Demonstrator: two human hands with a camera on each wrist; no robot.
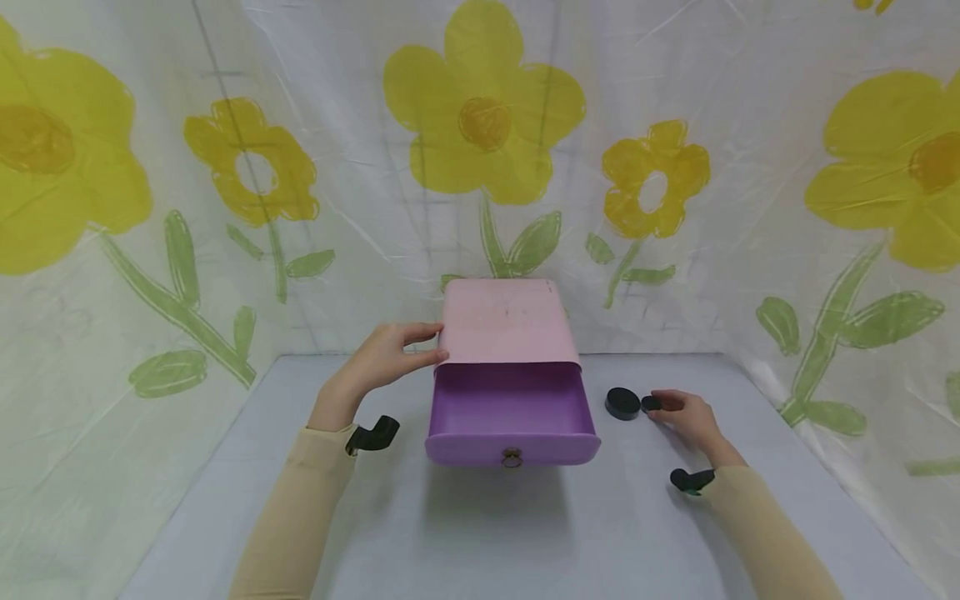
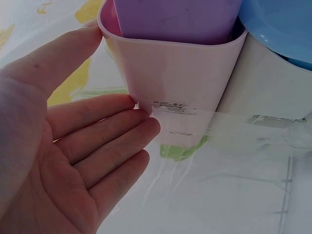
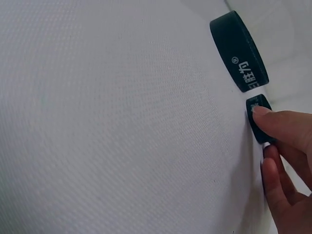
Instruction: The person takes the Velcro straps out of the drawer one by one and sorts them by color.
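A pink case [image 1: 506, 321] stands on the table with its purple drawer [image 1: 512, 408] pulled out; the drawer shows a bare inside and a small ring pull. My left hand [image 1: 382, 358] touches the case's left side, its fingers nearly straight and the thumb at the front rim, as the left wrist view shows. To the right of the drawer, my right hand [image 1: 690, 418] pinches a small black disc [image 3: 257, 119] between thumb and fingers, down at the table. A larger black disc [image 1: 622, 403] with pale lettering lies just left of it.
In the left wrist view, a white body [image 2: 258, 80] and a blue rounded part [image 2: 282, 24] adjoin the pink case. The white table [image 1: 495, 542] ends at a curtain [image 1: 360, 250] printed with yellow flowers. Black wrist cameras sit on both sleeves.
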